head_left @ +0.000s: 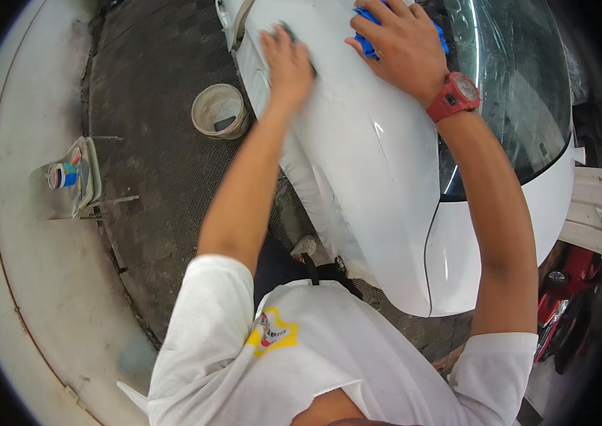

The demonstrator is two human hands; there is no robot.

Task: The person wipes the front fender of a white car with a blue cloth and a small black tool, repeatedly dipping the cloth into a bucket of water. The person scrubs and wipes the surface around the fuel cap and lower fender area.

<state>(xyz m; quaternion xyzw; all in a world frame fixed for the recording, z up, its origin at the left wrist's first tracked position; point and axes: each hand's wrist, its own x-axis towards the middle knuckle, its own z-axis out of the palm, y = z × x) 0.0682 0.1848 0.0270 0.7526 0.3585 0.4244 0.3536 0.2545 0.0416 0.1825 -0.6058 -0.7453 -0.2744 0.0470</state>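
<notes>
A white car's rear side panel [358,135] lies in front of me, with a dull, whitish haze over its upper part. My left hand [286,67] presses flat on this panel, slightly blurred. Under its fingers is a dark flat pad [313,69]; only its edges show, so its exact kind is hidden. Farther right, my right hand [404,50] is closed over a crumpled blue cloth [366,28], beside the rear window's edge. A red watch [455,96] sits on that wrist.
On the dark floor left of the car stands a whitish bucket [220,111] with a dark piece inside. A chair [91,174] holding a paint can [61,175] is by the pale wall [24,234]. Red and white parts [571,284] lie at the right.
</notes>
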